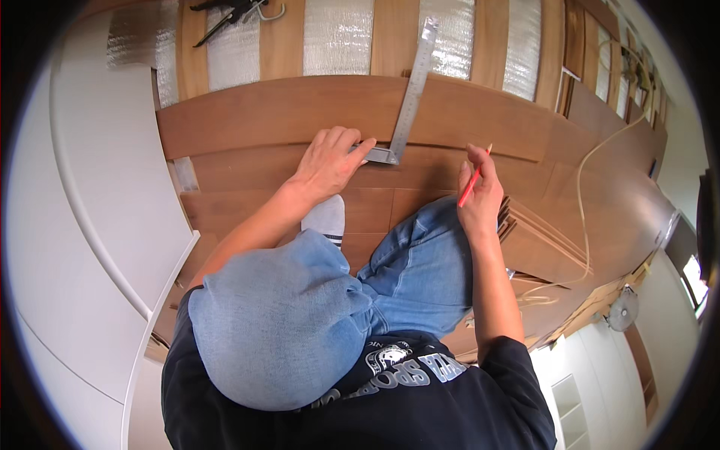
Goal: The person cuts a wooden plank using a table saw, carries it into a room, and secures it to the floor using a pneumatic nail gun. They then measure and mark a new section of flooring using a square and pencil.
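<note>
My left hand (330,161) grips the short stock of a metal try square (412,94) between thumb and fingers. The square's ruled blade lies across a long brown floorboard (285,112) and reaches past its far edge. The stock sits along the board's near edge. In my right hand (481,196) is a red pencil (472,180), held between thumb and fingers with its tip pointing up and away, apart from the board. The right hand is just off the board's near edge, to the right of the square.
Beyond the board, wooden battens (391,37) alternate with silver foil (337,37). A nail-gun-like black tool (232,15) lies at the far left. Stacked planks (547,240) sit beside my right knee. A pale hose (581,187) curves down the right. A white wall panel (112,187) borders the left.
</note>
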A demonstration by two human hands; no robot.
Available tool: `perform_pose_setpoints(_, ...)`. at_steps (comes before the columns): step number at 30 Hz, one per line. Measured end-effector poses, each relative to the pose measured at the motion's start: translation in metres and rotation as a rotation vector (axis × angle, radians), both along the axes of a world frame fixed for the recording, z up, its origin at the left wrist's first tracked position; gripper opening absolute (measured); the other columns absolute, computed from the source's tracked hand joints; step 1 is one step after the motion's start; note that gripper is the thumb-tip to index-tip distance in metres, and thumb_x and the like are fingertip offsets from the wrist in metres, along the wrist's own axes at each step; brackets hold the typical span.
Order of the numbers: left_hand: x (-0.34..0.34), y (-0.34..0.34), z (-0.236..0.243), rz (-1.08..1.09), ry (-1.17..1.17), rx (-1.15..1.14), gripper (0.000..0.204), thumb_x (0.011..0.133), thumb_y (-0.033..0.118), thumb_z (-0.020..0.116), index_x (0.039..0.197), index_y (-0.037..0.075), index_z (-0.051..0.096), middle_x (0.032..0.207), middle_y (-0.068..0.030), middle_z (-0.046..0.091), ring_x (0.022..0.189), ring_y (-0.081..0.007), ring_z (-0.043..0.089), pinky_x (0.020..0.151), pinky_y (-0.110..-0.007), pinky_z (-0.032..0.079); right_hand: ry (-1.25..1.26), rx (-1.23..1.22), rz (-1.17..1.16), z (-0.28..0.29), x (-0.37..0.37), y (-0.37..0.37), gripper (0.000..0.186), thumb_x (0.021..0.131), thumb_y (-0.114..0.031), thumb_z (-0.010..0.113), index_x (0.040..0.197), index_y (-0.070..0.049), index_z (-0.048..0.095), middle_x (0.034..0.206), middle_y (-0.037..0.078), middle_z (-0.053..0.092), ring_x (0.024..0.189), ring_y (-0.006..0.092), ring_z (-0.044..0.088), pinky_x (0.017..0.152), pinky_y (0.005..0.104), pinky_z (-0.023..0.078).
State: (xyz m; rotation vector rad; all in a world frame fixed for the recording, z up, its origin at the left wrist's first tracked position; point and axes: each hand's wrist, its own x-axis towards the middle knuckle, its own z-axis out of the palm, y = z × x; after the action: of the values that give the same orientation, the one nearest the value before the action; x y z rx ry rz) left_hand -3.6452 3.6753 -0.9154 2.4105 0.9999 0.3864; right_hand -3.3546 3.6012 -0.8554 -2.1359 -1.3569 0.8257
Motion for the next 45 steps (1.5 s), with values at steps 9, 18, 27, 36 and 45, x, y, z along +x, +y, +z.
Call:
perform_pose_setpoints(9,-0.004,0.006,-0.008,0.014,-0.002,-0.084,0.029,0.084,0.018,0.076,0.112,0.016,0.069,0.097,-0.0027,0.057,0.098,-0.0233,0.056,0.084,-0.039,0.047,0.126,-0.137,-0.096,-0.009,-0.011,0.022,0.035,0.097,-0.012,0.066,0.132,-0.006,0.062,0.111,0.019,0.071,0.103,0.0310,0.069,0.094,0.0376,0.054)
perform_pose_setpoints(18,0.017,0.039,0.004,-0.171,0.089,-0.047,0.075,0.079,0.031,0.083,0.146,0.017,0.054,0.153,-0.0074,0.046,0.136,-0.0270,0.046,0.113,-0.046,0.037,0.020,0.175,0.122,-0.013,-0.010,0.031,0.025,0.099,-0.009,0.063,0.122,-0.001,0.067,0.104,0.016,0.069,0.096,0.0259,0.068,0.084,0.0337,0.055)
perform_pose_setpoints(27,0.018,0.057,-0.011,-0.308,0.240,-0.023,0.086,0.081,0.049,0.078,0.154,0.018,0.045,0.167,-0.0046,0.032,0.151,-0.0233,0.030,0.126,-0.048,0.021,0.403,0.283,-0.187,-0.021,-0.055,0.087,0.010,0.098,-0.007,0.069,0.102,0.001,0.071,0.095,0.010,0.070,0.084,0.0141,0.066,0.077,0.0274,0.054)
perform_pose_setpoints(36,0.016,0.059,-0.016,-0.293,0.197,-0.039,0.087,0.079,0.052,0.079,0.154,0.021,0.046,0.168,-0.0016,0.031,0.151,-0.0212,0.032,0.125,-0.049,0.021,0.087,0.314,0.043,-0.044,-0.063,0.085,0.022,0.093,-0.006,0.065,0.114,-0.001,0.070,0.100,0.017,0.072,0.086,0.0309,0.071,0.079,0.0361,0.057)
perform_pose_setpoints(45,0.017,0.056,-0.019,-0.282,0.196,-0.034,0.089,0.080,0.056,0.076,0.156,0.022,0.044,0.168,-0.0014,0.032,0.151,-0.0224,0.031,0.125,-0.050,0.017,0.037,0.280,0.066,-0.046,-0.062,0.084,0.025,0.093,-0.006,0.066,0.116,-0.001,0.071,0.102,0.018,0.074,0.090,0.0327,0.073,0.081,0.0372,0.057)
